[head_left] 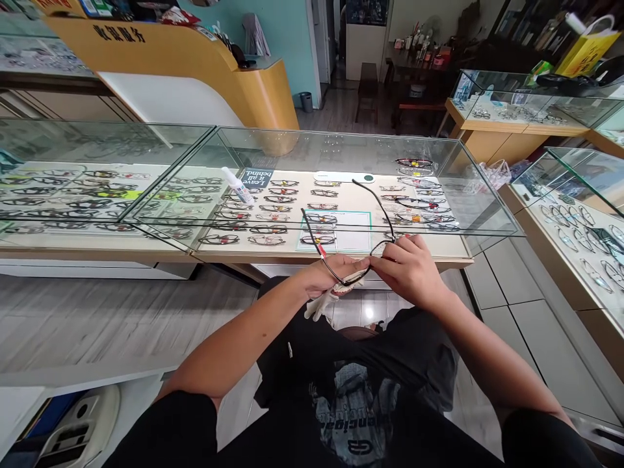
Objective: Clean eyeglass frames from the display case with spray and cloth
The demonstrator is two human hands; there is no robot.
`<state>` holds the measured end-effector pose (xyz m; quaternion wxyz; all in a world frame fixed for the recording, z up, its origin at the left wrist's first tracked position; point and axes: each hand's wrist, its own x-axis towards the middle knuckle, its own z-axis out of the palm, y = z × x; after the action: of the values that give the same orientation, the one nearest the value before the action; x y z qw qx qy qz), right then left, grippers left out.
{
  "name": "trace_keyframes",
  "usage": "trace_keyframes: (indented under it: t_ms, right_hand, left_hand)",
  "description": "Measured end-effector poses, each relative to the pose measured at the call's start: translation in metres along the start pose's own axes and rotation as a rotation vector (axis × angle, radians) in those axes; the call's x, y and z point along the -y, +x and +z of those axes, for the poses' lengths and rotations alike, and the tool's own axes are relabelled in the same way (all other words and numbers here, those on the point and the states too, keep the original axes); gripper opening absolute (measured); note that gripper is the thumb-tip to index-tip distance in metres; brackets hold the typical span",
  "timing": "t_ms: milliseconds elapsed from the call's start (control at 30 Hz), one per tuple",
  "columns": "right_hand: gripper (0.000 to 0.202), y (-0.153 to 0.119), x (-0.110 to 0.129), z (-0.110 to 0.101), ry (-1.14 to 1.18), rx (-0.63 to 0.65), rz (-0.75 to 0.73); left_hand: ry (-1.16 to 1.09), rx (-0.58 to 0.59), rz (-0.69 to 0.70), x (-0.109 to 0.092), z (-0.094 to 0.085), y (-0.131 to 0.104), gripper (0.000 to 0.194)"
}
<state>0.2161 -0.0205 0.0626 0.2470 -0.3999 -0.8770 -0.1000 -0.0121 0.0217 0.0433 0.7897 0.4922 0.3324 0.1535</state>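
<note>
Eyeglasses (347, 283) with a thin dark frame are held up at the near edge of a glass showcase (224, 258), both side arms unfolded and pointing to the far side; the left one bears a red and white mark. The left hand (334, 272) is nearly closed, thumb stretched to the right, gripping the frame's left part. A pale cloth (322, 304) hangs below that hand, bunched under the frame. The right hand (407, 270) has its fingers curled in, pinching the frame near the middle and right, and the fingertips of both hands meet there. Inside the showcase lie rows of glasses (275, 218) and a white sheet (353, 234) with a teal border. A white bottle (237, 186) is left of the sheet, and a wooden counter (195, 49) stands at the far left.
</note>
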Motion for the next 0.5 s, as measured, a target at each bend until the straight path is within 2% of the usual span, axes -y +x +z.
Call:
trace_keyframes:
  t_ms: [100,200,333,433,500]
  right_hand:
    - [0.023,-0.001,-0.003,-0.002,-0.035,-0.016,0.005]
    - [0.019,-0.006,-0.012,-0.003,0.048,-0.070,0.151]
    - [0.015,-0.011,-0.018,0.004,0.491,-0.211,0.514]
    - [0.021,-0.012,-0.016,0.013,0.885,-0.273,0.785]
    - [0.026,-0.010,-0.012,0.016,1.085,-0.280,0.906]
  left_hand:
    - [-0.047,-0.021,-0.023,0.003,-0.006,0.001,0.066]
    - [-0.140,-0.091,-0.014,0.010,-0.019,0.004,0.063]
    - [-0.337,-0.246,0.085,0.018,-0.030,0.012,0.046]
    - [-0.434,-0.314,0.096,0.020,-0.028,0.017,0.030]
    - [-0.422,-0.357,0.110,0.020,-0.024,0.017,0.031]
